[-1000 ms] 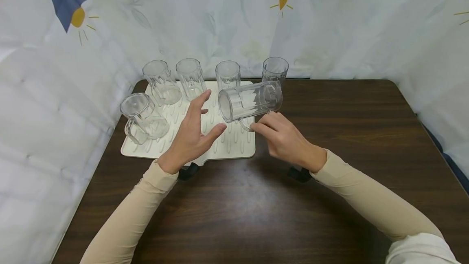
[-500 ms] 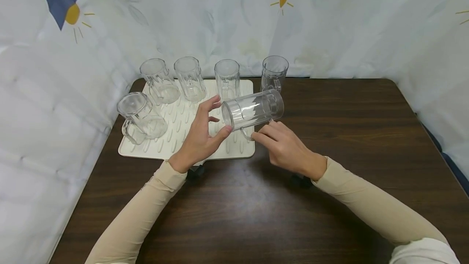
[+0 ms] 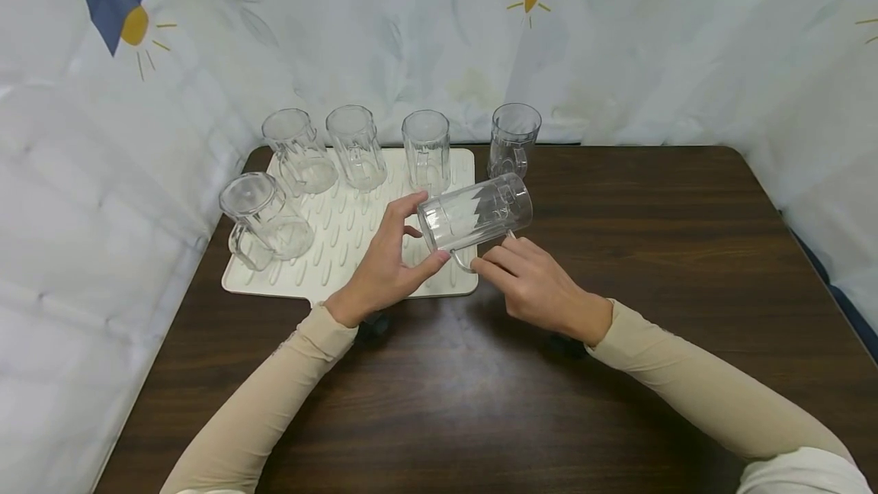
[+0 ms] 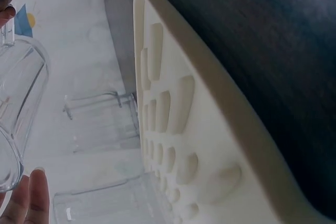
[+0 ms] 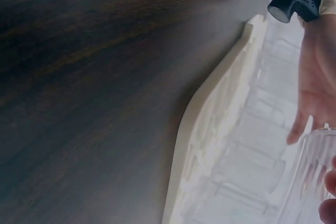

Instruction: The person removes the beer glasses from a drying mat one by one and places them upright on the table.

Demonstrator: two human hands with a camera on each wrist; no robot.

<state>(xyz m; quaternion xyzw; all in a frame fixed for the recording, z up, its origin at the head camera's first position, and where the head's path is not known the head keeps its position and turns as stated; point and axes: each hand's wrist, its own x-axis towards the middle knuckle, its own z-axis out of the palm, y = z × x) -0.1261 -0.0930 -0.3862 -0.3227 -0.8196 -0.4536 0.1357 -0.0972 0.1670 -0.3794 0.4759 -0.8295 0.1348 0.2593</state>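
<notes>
Pinching a tilted glass mug [image 3: 478, 212] by its handle [image 3: 461, 264], the right hand [image 3: 538, 280] holds it above the white tray's [image 3: 332, 248] right side; the left hand [image 3: 386, 269] is wide around the mug's left end, contact unclear.

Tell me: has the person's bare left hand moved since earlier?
Yes: in the head view, the left hand has shifted right over the white, ribbed rectangular mat, towards the tilted, clear glass mug.

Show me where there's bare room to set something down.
Free: the table right of the off-mat mug, and between both sleeves; the mat between its front-left mug and the left hand. Crowded: the mat's back edge, lined with three mugs.
</notes>
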